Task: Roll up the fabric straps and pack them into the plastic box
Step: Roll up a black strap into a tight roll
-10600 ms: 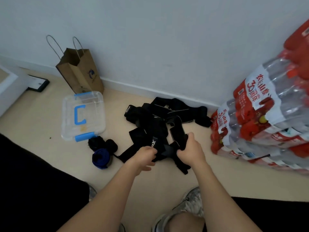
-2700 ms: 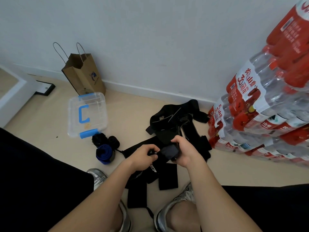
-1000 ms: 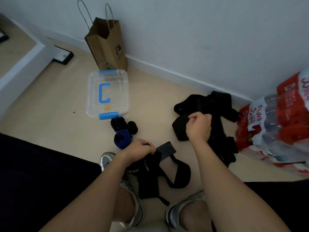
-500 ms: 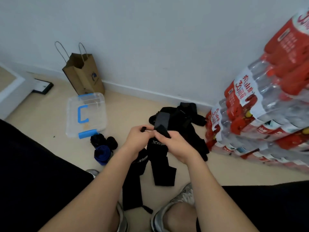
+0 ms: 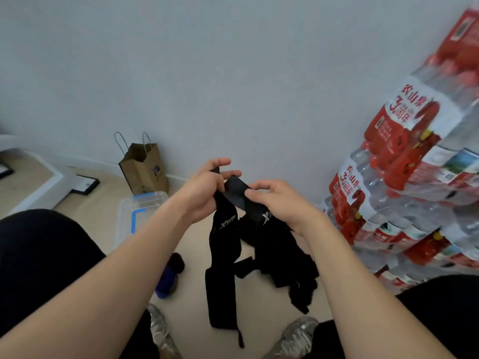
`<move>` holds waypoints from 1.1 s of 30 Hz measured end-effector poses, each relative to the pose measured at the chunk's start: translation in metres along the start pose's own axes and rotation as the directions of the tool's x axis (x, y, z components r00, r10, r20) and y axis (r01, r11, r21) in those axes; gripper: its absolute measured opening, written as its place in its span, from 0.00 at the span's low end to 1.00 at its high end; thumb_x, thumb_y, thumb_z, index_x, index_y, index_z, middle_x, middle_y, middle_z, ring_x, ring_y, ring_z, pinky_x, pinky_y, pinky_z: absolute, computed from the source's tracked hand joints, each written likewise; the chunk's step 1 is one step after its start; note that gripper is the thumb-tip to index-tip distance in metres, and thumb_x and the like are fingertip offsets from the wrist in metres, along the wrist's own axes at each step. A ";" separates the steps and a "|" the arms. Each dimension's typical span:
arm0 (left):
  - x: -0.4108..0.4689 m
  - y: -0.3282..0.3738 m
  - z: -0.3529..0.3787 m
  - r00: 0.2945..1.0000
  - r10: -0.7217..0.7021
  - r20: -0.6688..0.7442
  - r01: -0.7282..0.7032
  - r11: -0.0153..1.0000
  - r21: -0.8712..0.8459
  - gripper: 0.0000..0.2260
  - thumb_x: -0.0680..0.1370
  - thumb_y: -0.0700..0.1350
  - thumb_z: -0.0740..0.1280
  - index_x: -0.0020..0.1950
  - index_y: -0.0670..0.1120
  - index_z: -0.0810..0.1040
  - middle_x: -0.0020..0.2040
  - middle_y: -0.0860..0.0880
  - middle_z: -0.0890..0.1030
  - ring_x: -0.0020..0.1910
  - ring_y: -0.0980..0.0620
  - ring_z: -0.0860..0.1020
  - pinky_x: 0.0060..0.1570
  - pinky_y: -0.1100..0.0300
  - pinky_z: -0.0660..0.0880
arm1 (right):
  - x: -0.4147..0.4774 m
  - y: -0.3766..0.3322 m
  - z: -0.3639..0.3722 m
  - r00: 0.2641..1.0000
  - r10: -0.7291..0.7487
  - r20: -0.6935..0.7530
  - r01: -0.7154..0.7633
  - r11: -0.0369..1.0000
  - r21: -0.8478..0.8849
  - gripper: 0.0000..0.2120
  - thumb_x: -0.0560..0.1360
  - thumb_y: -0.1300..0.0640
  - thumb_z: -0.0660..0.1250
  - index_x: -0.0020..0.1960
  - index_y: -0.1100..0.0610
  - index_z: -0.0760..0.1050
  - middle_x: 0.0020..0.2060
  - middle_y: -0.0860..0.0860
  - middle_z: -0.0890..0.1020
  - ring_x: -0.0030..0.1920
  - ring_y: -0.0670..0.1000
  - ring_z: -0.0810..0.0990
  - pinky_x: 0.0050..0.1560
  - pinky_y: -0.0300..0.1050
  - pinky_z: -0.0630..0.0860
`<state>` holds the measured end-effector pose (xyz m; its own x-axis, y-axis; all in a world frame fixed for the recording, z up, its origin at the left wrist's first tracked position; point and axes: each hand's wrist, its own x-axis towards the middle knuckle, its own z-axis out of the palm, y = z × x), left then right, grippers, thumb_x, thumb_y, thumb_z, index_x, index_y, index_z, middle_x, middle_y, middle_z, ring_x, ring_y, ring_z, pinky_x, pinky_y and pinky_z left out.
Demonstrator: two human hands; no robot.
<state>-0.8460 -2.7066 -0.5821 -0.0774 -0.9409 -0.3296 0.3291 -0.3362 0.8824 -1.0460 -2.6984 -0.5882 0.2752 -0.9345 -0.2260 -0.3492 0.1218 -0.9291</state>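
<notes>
Beige floor and white wall are seen behind a black fabric strap (image 5: 223, 257), pinched at its top by the left hand (image 5: 204, 193) and right hand (image 5: 277, 203); a clear plastic box (image 5: 134, 211) is placed at left.

Left hand (image 5: 204, 194) and right hand (image 5: 280, 203) pinch black strap (image 5: 223, 244) raised above floor; plastic box (image 5: 129, 216) behind left forearm.

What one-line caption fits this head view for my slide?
Both hands, left hand and right hand, hold up a black fabric strap above the floor, the clear blue-handled plastic box shut behind.
</notes>
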 end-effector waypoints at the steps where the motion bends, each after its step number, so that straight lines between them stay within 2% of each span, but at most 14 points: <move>1: 0.000 0.012 0.001 1.000 -0.005 0.012 0.005 1.000 0.012 0.30 0.77 0.23 0.49 0.71 0.43 0.74 0.64 0.36 0.82 0.60 0.38 0.84 0.61 0.43 0.83 | 0.002 -0.011 -0.003 1.000 0.008 0.028 -0.008 1.000 -0.005 0.09 0.85 0.54 0.70 0.47 0.50 0.85 0.42 0.51 0.88 0.41 0.51 0.85 0.48 0.48 0.79; 3: 0.003 0.036 0.003 1.000 -0.007 0.029 0.006 1.000 0.024 0.25 0.82 0.25 0.51 0.73 0.41 0.73 0.66 0.34 0.81 0.63 0.35 0.83 0.60 0.43 0.83 | 0.004 -0.037 -0.009 0.996 0.033 0.085 -0.028 0.998 -0.061 0.09 0.87 0.55 0.66 0.49 0.52 0.81 0.40 0.51 0.86 0.39 0.50 0.84 0.45 0.47 0.79; 7: 0.013 0.081 0.010 0.997 0.043 0.059 -0.047 0.996 0.074 0.18 0.84 0.27 0.60 0.74 0.35 0.70 0.63 0.33 0.83 0.59 0.36 0.86 0.59 0.43 0.84 | 0.008 -0.090 -0.017 0.992 0.068 0.106 -0.050 0.985 -0.165 0.09 0.82 0.56 0.61 0.44 0.52 0.76 0.34 0.49 0.79 0.31 0.49 0.79 0.33 0.42 0.76; 10: 0.023 0.104 0.017 0.991 0.110 0.074 -0.118 0.985 0.129 0.15 0.84 0.27 0.60 0.71 0.34 0.71 0.64 0.32 0.82 0.55 0.38 0.88 0.63 0.40 0.83 | 0.019 -0.122 -0.019 0.992 0.038 -0.121 -0.047 0.996 -0.071 0.13 0.76 0.57 0.58 0.33 0.50 0.71 0.28 0.47 0.72 0.30 0.50 0.71 0.37 0.45 0.69; 12: 0.031 0.112 0.019 0.985 0.163 0.063 -0.171 0.974 0.146 0.13 0.85 0.29 0.61 0.68 0.36 0.74 0.66 0.34 0.80 0.54 0.41 0.89 0.62 0.42 0.83 | 0.032 -0.132 -0.019 0.963 0.041 -0.268 -0.060 0.996 -0.063 0.09 0.77 0.58 0.57 0.40 0.54 0.73 0.34 0.51 0.74 0.38 0.55 0.71 0.44 0.50 0.66; 14: 0.040 0.115 0.019 0.979 0.200 0.035 -0.203 0.967 0.152 0.12 0.85 0.29 0.58 0.64 0.37 0.77 0.66 0.35 0.79 0.50 0.44 0.89 0.57 0.47 0.86 | 0.045 -0.136 -0.016 0.945 0.003 -0.326 -0.054 0.988 -0.148 0.11 0.77 0.53 0.59 0.44 0.56 0.76 0.39 0.55 0.80 0.41 0.58 0.76 0.46 0.50 0.69; 17: 0.055 0.119 0.020 0.975 0.222 -0.008 -0.220 0.972 0.084 0.14 0.88 0.33 0.53 0.63 0.35 0.77 0.63 0.35 0.80 0.48 0.43 0.90 0.43 0.53 0.87 | 0.061 -0.128 -0.014 0.968 -0.057 -0.243 -0.007 0.967 -0.256 0.15 0.73 0.44 0.68 0.34 0.53 0.74 0.30 0.51 0.77 0.33 0.56 0.79 0.40 0.46 0.71; 20: 0.072 0.129 0.015 0.972 0.224 -0.074 -0.226 0.974 -0.016 0.14 0.89 0.34 0.52 0.62 0.34 0.77 0.62 0.34 0.81 0.48 0.41 0.90 0.42 0.53 0.86 | 0.075 -0.125 -0.014 0.996 -0.047 -0.078 0.033 0.985 -0.167 0.21 0.76 0.44 0.75 0.28 0.51 0.76 0.28 0.46 0.77 0.27 0.47 0.77 0.31 0.36 0.70; 23: 0.085 0.136 0.005 0.982 0.159 -0.106 -0.176 0.969 -0.172 0.14 0.89 0.35 0.53 0.65 0.31 0.76 0.60 0.33 0.82 0.47 0.40 0.90 0.42 0.50 0.86 | 0.088 -0.128 -0.011 0.997 -0.046 0.055 0.053 0.991 -0.127 0.16 0.78 0.45 0.76 0.40 0.56 0.88 0.37 0.52 0.88 0.33 0.48 0.84 0.32 0.34 0.75; 26: 0.091 0.142 -0.004 0.992 0.090 -0.089 -0.110 0.961 -0.255 0.16 0.90 0.44 0.59 0.70 0.32 0.73 0.63 0.35 0.83 0.49 0.40 0.89 0.46 0.47 0.87 | 0.097 -0.130 -0.003 0.999 -0.047 0.023 0.047 0.999 -0.018 0.16 0.80 0.51 0.76 0.49 0.65 0.87 0.43 0.61 0.89 0.37 0.54 0.85 0.40 0.41 0.79; 28: 0.089 0.145 -0.014 1.000 0.024 0.007 -0.023 0.993 -0.120 0.24 0.86 0.57 0.65 0.69 0.36 0.76 0.60 0.39 0.83 0.52 0.40 0.86 0.54 0.45 0.84 | 0.105 -0.133 0.001 0.997 -0.059 -0.041 0.065 0.985 0.161 0.13 0.81 0.54 0.75 0.49 0.65 0.88 0.44 0.62 0.89 0.39 0.56 0.86 0.44 0.45 0.81; 30: 0.079 0.145 -0.023 0.991 -0.057 0.121 0.032 0.979 0.203 0.26 0.79 0.66 0.69 0.62 0.44 0.84 0.54 0.44 0.84 0.51 0.43 0.83 0.54 0.47 0.82 | 0.110 -0.140 0.001 0.995 -0.069 -0.073 0.090 0.933 0.348 0.11 0.82 0.56 0.73 0.49 0.63 0.88 0.41 0.60 0.89 0.36 0.54 0.87 0.38 0.43 0.82; 32: 0.070 0.139 -0.025 0.974 -0.102 0.203 0.007 0.907 0.421 0.19 0.79 0.66 0.70 0.57 0.53 0.88 0.53 0.49 0.87 0.50 0.48 0.85 0.49 0.53 0.84 | 0.114 -0.145 -0.001 0.996 -0.055 -0.069 0.082 0.866 0.494 0.12 0.84 0.58 0.70 0.47 0.63 0.85 0.32 0.55 0.86 0.29 0.49 0.84 0.29 0.39 0.78; 33: 0.068 0.136 -0.026 0.973 -0.091 0.211 -0.014 0.892 0.451 0.15 0.81 0.62 0.71 0.56 0.52 0.88 0.54 0.49 0.88 0.50 0.49 0.86 0.48 0.54 0.84 | 0.114 -0.147 -0.002 0.997 -0.045 -0.056 0.069 0.836 0.544 0.13 0.85 0.58 0.68 0.44 0.62 0.82 0.26 0.52 0.82 0.24 0.47 0.80 0.24 0.38 0.75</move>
<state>-0.7821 -2.8150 -0.4926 -0.3039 -0.8936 -0.3304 -0.1296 -0.3047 0.9436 -0.9650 -2.8236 -0.4766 0.2397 -0.9564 -0.1667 0.2143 0.2196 -0.9518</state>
